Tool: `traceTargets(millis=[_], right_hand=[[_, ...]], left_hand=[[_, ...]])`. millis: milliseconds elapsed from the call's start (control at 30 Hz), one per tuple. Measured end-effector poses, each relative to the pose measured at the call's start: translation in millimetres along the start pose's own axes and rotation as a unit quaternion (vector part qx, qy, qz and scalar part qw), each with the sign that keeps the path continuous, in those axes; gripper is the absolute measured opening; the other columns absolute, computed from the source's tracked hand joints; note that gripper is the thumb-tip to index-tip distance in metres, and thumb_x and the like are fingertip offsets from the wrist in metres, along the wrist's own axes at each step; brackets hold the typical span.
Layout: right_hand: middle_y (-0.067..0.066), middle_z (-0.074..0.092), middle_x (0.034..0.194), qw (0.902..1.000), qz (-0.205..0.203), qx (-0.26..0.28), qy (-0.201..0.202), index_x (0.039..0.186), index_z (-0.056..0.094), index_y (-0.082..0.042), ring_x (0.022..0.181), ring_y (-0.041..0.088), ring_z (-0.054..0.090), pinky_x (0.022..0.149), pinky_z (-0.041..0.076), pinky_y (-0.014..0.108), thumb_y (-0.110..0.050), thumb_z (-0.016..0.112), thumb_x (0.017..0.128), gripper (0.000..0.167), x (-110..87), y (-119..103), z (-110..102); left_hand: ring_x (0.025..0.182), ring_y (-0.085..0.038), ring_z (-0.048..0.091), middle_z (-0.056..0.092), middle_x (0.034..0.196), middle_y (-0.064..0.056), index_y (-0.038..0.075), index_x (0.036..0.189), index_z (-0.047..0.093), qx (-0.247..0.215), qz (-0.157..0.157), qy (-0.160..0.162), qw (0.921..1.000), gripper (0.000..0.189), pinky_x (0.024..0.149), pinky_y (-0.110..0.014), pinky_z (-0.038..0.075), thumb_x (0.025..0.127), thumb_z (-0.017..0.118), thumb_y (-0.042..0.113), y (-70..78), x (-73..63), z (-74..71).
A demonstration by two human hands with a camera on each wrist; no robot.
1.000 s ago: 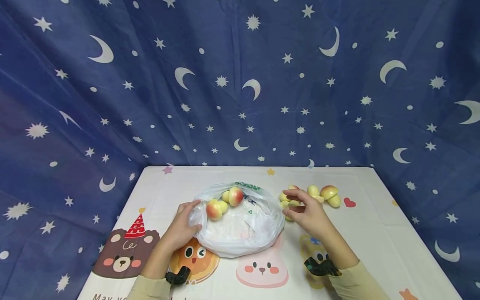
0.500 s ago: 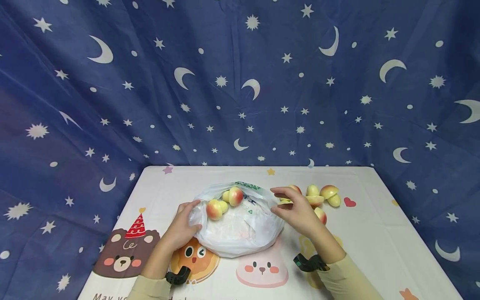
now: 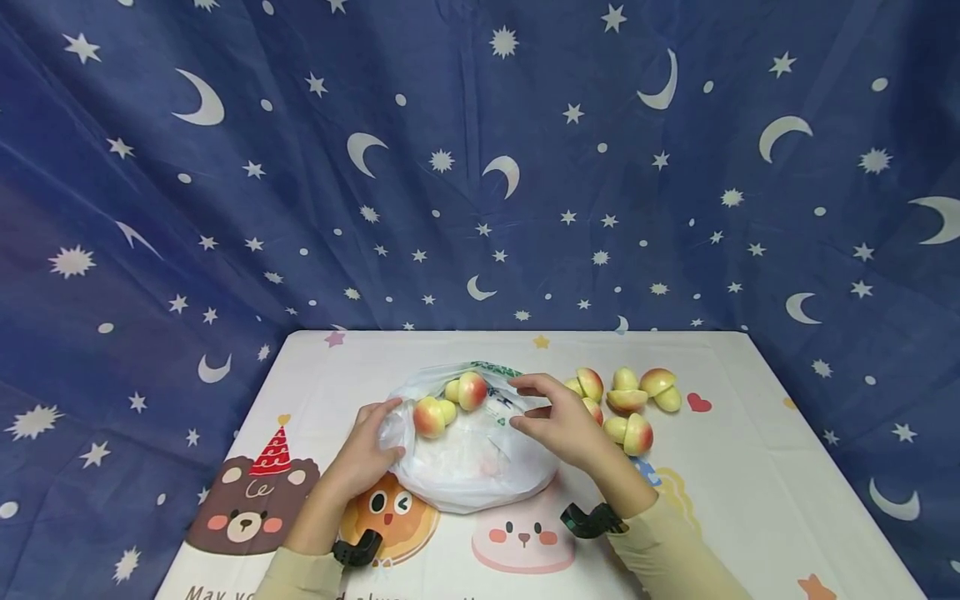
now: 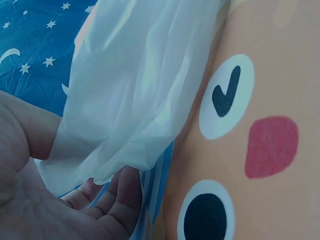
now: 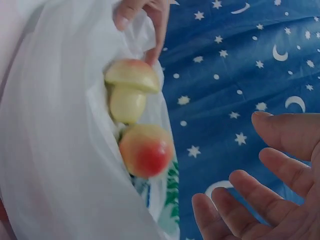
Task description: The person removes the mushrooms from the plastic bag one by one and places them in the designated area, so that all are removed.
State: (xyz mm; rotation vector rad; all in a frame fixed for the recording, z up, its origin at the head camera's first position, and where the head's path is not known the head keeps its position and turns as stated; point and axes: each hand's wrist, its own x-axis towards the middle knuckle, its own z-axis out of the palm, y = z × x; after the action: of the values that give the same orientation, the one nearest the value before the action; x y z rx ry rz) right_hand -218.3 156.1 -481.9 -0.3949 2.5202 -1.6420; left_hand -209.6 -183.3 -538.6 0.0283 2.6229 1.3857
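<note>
A white plastic bag (image 3: 468,487) with green print lies on the table, its mouth spread wide. Two toy mushrooms, yellow with reddish caps, sit in its mouth: one at the left (image 3: 430,418), another farther back (image 3: 472,392). My left hand (image 3: 366,454) grips the bag's left rim; in the left wrist view the plastic (image 4: 130,85) passes between thumb and fingers. Over the bag's right side is my right hand (image 3: 558,423), fingers parted and holding nothing. The right wrist view shows that hand (image 5: 280,195) apart from both mushrooms.
Several more toy mushrooms (image 3: 627,402) lie in a loose cluster on the table right of the bag, partly behind my right hand. A white cartoon-printed cloth (image 3: 757,483) covers the table. Behind its far edge hangs a blue star-and-moon curtain (image 3: 480,192).
My right hand has moved left, from over the mushroom cluster to above the bag's right side, uncovering more of the mushrooms. The left hand and bag stay nearly still.
</note>
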Motion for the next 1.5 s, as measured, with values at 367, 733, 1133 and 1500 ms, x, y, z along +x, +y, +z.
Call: traceTargets(millis=[367, 733, 1133, 1500], right_hand=[[0.015, 0.065, 0.146, 0.9984, -0.041, 0.0, -0.039, 0.143, 0.064, -0.006, 0.138, 0.039, 0.062, 0.098, 0.064, 0.034, -0.004, 0.081, 0.091, 0.054, 12.9, 2, 30], [0.015, 0.067, 0.144, 0.9977, -0.037, 0.014, -0.056, 0.143, 0.065, -0.005, 0.136, 0.037, 0.065, 0.101, 0.063, 0.046, -0.006, 0.081, 0.092, 0.054, 23.5, 4, 51], [0.017, 0.069, 0.14, 0.9974, -0.04, 0.004, -0.06, 0.142, 0.066, -0.004, 0.132, 0.04, 0.066, 0.105, 0.059, 0.057, -0.006, 0.083, 0.09, 0.054, 42.8, 10, 73], [0.014, 0.07, 0.143, 0.996, -0.051, -0.001, -0.073, 0.142, 0.066, -0.008, 0.136, 0.042, 0.065, 0.113, 0.054, 0.058, -0.006, 0.083, 0.089, 0.056, 53.2, 4, 88]], left_hand=[[0.157, -0.055, 0.033, 0.032, 0.163, -0.022, 0.015, 0.165, 0.04, 0.005, 0.006, -0.004, 1.0, 0.082, 0.125, -0.073, 0.024, 0.092, 0.074, 0.0, 5.4, -0.6, -0.7], [0.156, -0.054, 0.033, 0.032, 0.163, -0.024, 0.011, 0.165, 0.04, -0.001, 0.011, -0.001, 0.9999, 0.082, 0.127, -0.072, 0.023, 0.091, 0.072, -0.003, 2.7, 0.1, 0.2], [0.156, -0.052, 0.035, 0.034, 0.162, -0.024, 0.011, 0.164, 0.041, 0.002, 0.015, 0.003, 0.9999, 0.08, 0.129, -0.072, 0.023, 0.092, 0.071, -0.002, -0.5, -0.1, -0.1], [0.156, -0.051, 0.035, 0.034, 0.161, -0.023, 0.01, 0.164, 0.041, -0.005, 0.009, 0.001, 0.9999, 0.079, 0.129, -0.072, 0.022, 0.092, 0.071, -0.002, -0.9, 0.0, -0.2]])
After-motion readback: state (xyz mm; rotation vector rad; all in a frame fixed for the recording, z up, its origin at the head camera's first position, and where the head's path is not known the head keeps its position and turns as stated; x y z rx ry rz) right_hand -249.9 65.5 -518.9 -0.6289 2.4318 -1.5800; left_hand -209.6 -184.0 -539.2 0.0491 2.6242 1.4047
